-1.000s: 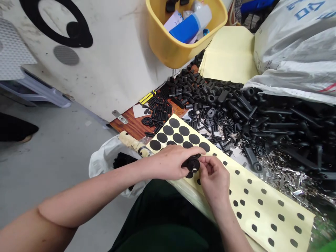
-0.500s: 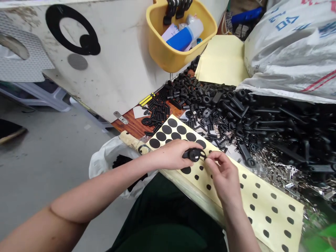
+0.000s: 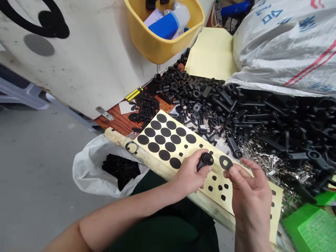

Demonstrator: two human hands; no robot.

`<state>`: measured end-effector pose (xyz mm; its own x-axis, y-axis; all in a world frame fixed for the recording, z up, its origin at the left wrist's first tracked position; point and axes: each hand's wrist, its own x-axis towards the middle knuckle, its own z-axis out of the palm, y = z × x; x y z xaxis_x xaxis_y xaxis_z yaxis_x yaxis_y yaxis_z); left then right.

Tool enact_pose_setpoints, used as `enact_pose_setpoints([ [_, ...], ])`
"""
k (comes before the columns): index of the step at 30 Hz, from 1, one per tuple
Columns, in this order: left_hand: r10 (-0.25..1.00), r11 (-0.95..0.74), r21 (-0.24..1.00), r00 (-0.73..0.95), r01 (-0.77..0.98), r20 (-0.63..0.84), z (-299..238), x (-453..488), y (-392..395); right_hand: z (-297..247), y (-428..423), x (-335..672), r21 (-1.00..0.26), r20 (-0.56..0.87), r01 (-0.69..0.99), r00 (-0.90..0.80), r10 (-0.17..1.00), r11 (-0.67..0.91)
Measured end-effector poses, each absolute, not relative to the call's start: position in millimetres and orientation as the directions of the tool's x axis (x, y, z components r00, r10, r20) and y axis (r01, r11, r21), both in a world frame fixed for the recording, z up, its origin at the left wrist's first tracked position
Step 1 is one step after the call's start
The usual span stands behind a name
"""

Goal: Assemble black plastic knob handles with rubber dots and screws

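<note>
My left hand (image 3: 187,175) is closed around a black plastic handle (image 3: 204,161), whose round end with a small metal piece in it faces up. Between thumb and finger of my right hand (image 3: 250,185) is a thin black ring-shaped sticker (image 3: 222,159) with a squarish hole. The ring and the handle are a short gap apart. Both hands are over a pale yellow backing sheet (image 3: 193,151). Full black discs (image 3: 160,139) fill its far left end, and small black squarish pieces are scattered along the rest.
Black plastic parts (image 3: 259,122) and small metal pieces (image 3: 275,171) are heaped behind the sheet. A yellow bin (image 3: 157,49) hangs at the back beside yellow sheets (image 3: 211,52) and a white sack (image 3: 283,45). A white bag (image 3: 86,175) hangs left; a green basket (image 3: 301,218) stands right.
My right hand has moved right, away from the handle, with the ring sticker now seen flat and apart from it. The handle has tilted in my left hand. The view has shifted right.
</note>
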<state>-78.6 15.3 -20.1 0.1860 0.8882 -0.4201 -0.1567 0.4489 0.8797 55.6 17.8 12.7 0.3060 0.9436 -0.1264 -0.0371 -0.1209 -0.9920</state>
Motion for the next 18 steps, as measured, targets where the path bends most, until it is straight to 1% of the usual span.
enact_pose_setpoints([
  [4, 0.941, 0.327, 0.938, 0.135, -0.114, -0.311, -26.0, -78.1, 14.9, 1.3, 20.6, 53.4, -0.979, -0.202, -0.06, 0.284, 0.937, -0.192],
  [8, 0.967, 0.247, 0.968, 0.078, -0.041, -0.243, -27.5, -77.6, 13.9, -2.7, 24.1, 49.0, -0.968, -0.248, -0.094, 0.255, 0.934, -0.232],
  [18, 0.976, 0.209, 0.977, 0.05, 0.036, -0.211, -27.1, -76.6, 14.6, -10.8, 26.5, 47.6, -0.975, -0.222, -0.048, 0.195, 0.955, -0.217],
])
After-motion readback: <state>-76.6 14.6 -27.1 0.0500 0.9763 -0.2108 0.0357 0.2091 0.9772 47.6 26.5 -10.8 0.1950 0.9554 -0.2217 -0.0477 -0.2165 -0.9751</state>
